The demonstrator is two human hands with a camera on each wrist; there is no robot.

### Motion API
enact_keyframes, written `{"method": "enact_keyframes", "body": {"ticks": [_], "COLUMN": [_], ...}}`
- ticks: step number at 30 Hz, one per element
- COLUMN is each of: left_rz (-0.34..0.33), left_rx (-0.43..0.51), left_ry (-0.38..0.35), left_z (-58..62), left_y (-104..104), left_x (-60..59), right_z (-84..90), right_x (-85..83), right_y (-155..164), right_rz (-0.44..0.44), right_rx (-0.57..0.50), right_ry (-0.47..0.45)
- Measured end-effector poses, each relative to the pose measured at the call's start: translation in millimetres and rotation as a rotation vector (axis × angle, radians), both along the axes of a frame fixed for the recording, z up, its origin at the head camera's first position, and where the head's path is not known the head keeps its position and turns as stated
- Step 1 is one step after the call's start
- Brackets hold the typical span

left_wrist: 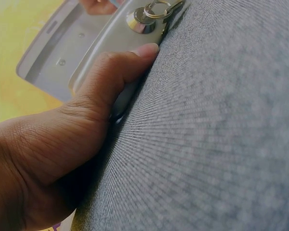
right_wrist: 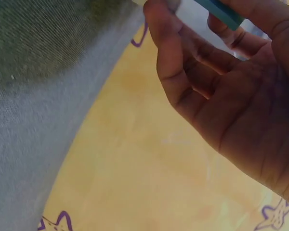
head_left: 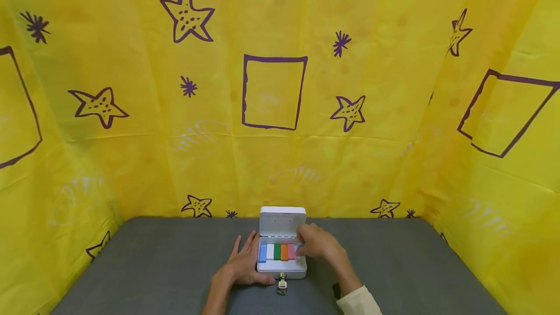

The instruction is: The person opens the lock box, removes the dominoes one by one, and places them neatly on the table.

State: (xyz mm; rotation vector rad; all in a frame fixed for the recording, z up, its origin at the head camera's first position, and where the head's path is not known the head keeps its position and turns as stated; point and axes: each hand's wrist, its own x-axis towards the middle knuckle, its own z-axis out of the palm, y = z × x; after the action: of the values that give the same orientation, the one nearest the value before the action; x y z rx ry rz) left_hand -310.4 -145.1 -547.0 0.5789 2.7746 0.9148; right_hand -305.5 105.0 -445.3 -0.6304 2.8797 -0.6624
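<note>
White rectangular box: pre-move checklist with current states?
1. White hinged lid open: ok.
2. Box braced: ok, left hand rests against its side and front.
3. Bluish rectangular block gripped: ok, right hand pinches it.
4. Rectangular blue, white, green, orange, pink blocks side by side: ok.
5. Space at their right end: cannot tell, hand covers it.
6. Shiny round metal lock clear of left hand: ok.
</note>
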Motion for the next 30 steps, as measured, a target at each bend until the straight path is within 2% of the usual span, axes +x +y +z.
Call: {"method": "enact_keyframes", "body": {"ticks": [10,15,19,25,30], "left_rz": [0.011,0.006,0.005,0.004,0.004], "left_rx": [0.001,0.006,-0.003,-0.009,-0.003], "left_ry": [-0.020,-0.025,-0.020,-0.023,-0.032], "left_z": [-2.2,-1.9,-1.3,-1.1,0.1], "left_y": [-1,-1,-1,0,0], "left_x": [-2.9,-3.6,-4.0,-4.4,-2.6], "right_z": [21.2,27.0,27.4,21.7,16.5], "right_x": [-10.8,-10.5,-10.7,-14.7,-13.4], "right_y": [36,56,68,81,86], "right_rz": [0.226,0.184,0.159,0.204,0.162], "right_rx": [-0.174,-0.237,-0.248,-0.196,-0.097], "right_ry": [0.036,0.019,-0.003,0.026,-0.087]}}
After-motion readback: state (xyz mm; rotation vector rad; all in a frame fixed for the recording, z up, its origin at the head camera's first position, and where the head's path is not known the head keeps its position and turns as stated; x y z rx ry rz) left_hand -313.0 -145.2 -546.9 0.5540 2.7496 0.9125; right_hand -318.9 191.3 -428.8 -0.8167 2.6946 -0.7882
